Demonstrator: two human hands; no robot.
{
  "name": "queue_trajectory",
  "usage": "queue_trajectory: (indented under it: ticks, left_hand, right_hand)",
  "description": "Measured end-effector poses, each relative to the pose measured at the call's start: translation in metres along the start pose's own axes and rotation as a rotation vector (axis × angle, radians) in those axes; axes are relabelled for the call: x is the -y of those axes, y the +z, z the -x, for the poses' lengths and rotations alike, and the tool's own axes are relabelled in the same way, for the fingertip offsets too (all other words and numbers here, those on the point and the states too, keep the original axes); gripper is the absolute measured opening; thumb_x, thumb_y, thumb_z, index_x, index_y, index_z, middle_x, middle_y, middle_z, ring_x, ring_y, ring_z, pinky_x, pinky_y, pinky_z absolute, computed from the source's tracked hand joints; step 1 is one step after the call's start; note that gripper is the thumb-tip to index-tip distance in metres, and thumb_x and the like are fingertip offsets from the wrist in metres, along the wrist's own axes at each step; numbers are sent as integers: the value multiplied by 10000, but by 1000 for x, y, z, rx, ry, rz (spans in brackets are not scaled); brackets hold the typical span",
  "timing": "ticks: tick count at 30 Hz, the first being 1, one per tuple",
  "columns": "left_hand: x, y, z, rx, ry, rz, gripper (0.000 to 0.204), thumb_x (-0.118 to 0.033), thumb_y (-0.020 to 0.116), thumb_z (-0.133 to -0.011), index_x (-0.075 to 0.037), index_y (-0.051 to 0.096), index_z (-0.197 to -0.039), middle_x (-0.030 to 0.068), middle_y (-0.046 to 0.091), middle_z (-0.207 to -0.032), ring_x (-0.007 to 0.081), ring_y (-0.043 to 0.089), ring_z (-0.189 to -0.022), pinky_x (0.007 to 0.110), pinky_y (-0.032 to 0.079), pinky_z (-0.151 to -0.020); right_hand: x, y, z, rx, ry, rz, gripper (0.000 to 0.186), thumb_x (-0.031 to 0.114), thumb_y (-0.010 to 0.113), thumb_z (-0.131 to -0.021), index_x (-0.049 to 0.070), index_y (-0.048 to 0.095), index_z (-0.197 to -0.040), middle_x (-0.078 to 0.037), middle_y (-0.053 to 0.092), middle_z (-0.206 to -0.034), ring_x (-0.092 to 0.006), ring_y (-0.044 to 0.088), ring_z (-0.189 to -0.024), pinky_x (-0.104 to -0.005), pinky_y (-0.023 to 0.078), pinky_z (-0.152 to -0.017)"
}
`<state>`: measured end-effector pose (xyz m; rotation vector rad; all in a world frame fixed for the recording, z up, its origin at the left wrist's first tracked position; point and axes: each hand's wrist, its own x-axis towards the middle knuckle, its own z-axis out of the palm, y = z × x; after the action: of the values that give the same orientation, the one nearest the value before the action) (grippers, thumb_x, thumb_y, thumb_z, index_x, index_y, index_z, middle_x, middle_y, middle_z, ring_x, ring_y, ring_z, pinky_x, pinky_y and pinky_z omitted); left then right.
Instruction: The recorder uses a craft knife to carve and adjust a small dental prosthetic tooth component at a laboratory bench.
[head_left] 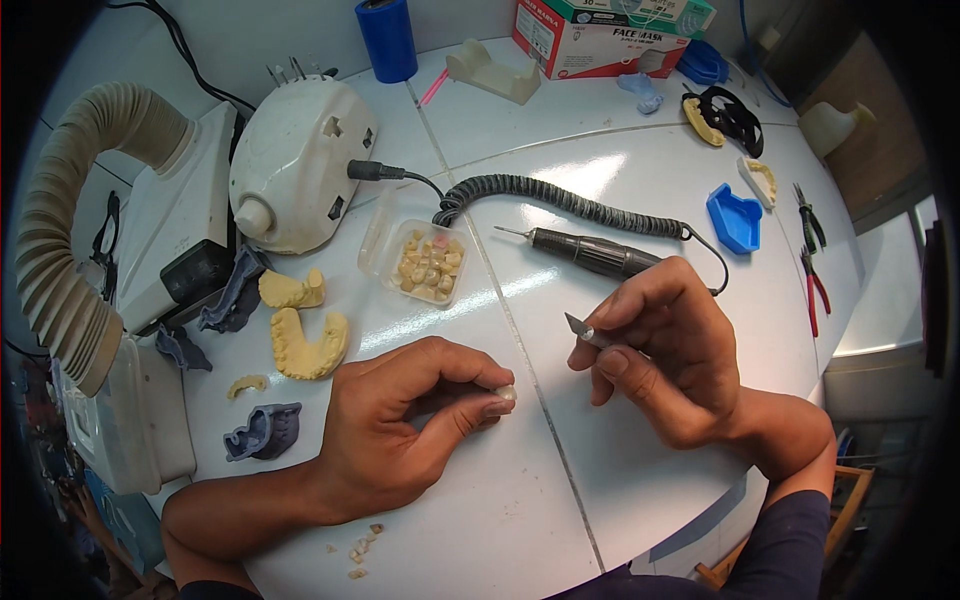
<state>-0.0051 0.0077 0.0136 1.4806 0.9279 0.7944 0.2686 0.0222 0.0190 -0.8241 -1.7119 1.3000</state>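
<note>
Head view shows a small whitish tooth-shaped piece (507, 393) pinched between thumb and fingertips of the left hand (400, 425), just above the white worktop (560, 510). Beside it, the right hand (665, 345) has its grip closed on a thin metal blade tool (583, 328), tip pointing left. Behind lie a dark corded handpiece (590, 252), a clear box of yellowish teeth (428, 262) and yellow plaster jaw casts (308, 342).
</note>
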Motion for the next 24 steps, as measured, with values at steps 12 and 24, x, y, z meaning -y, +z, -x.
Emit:
queue_trajectory:
  ticks: [12, 24]
  left_hand:
    - [8, 0, 1, 33, 89, 69, 136, 123, 669, -980, 42, 598, -1063, 221, 734, -1121, 230, 754, -1046, 334, 654, -896]
    - [9, -2, 0, 103, 162, 17, 133, 140, 683, -961, 49, 610, -1025, 247, 735, -1133, 227, 770, -986, 320, 662, -853]
  right_hand:
    - [8, 8, -8, 190, -179, 430, 603, -43, 828, -775, 51, 709, -1359, -100, 713, -793, -237, 679, -629, -351, 500, -548]
    - [-2, 8, -2, 215, -215, 434, 571, -36, 816, -796, 90, 737, -1347, -48, 666, -776, -209, 636, -594, -354, 491, -531]
